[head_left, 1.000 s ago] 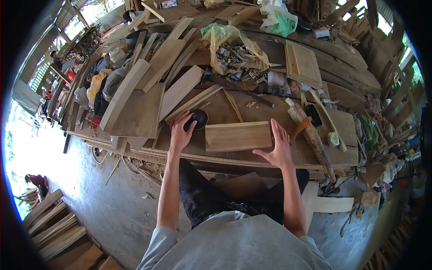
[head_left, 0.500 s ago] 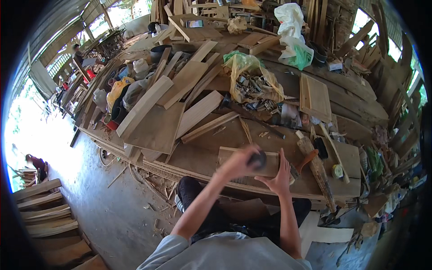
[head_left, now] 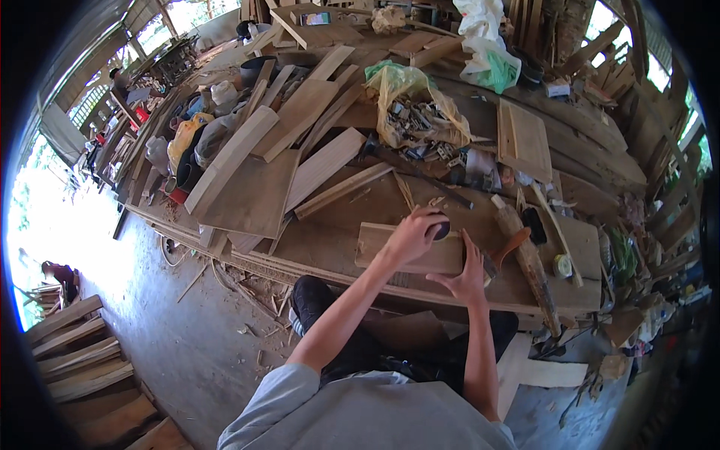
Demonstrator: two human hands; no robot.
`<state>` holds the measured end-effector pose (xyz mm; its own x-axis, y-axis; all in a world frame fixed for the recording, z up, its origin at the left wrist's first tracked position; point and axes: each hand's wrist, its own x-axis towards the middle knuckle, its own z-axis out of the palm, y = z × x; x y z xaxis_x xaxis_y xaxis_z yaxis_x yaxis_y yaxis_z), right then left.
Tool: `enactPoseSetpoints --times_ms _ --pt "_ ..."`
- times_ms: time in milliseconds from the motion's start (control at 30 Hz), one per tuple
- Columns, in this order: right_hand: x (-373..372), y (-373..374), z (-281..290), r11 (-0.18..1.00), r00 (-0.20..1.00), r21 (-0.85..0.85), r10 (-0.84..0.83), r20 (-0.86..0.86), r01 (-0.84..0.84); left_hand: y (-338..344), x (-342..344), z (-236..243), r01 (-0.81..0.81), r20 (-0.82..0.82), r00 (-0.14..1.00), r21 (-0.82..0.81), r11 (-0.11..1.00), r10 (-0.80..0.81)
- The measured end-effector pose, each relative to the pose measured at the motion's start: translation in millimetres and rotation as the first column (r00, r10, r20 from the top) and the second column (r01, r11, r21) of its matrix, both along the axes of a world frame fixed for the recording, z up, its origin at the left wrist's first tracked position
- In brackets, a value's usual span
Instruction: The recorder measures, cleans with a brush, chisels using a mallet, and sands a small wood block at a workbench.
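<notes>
A flat, pale wooden board lies crosswise on the workbench in front of me. My left hand is closed around a small, dark, rounded thing over the board's upper right part; its kind is not clear. At the board's right end, my right hand rests with thumb and fingers spread, bracing the edge. Just right of that hand lies a tool with an orange-brown handle, its other end partly hidden behind my fingers.
A rough wooden pole, a black brush-like item and a small round tin lie to the right. Beyond the board sits a yellow-green plastic bag of metal hardware. Loose planks are piled at left.
My left hand has moved slightly up and to the right across the board, with the dark thing in it. The right hand stays at the board's end. The view has shifted a little.
</notes>
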<state>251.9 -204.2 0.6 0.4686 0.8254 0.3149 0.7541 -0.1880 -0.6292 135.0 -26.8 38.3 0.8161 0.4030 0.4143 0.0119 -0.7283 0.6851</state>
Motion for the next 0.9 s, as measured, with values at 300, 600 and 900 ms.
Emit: enactPoseSetpoints --times_ms 300,600,900 --pt "-4 6 9 0.995 0.998 -0.082 -0.054 0.012 0.055 1 -1 -7 -0.042 0.021 0.999 -0.072 0.997 0.043" --pt "-5 7 5 0.999 0.998 -0.009 -0.045 0.047 0.045 -6 -2 0 -0.052 0.045 0.997 -0.092 0.994 0.056" --pt "-7 -2 8 0.997 0.998 -0.038 -0.061 0.012 0.062 -6 -80 0 -0.223 0.034 0.975 0.020 0.975 0.222"
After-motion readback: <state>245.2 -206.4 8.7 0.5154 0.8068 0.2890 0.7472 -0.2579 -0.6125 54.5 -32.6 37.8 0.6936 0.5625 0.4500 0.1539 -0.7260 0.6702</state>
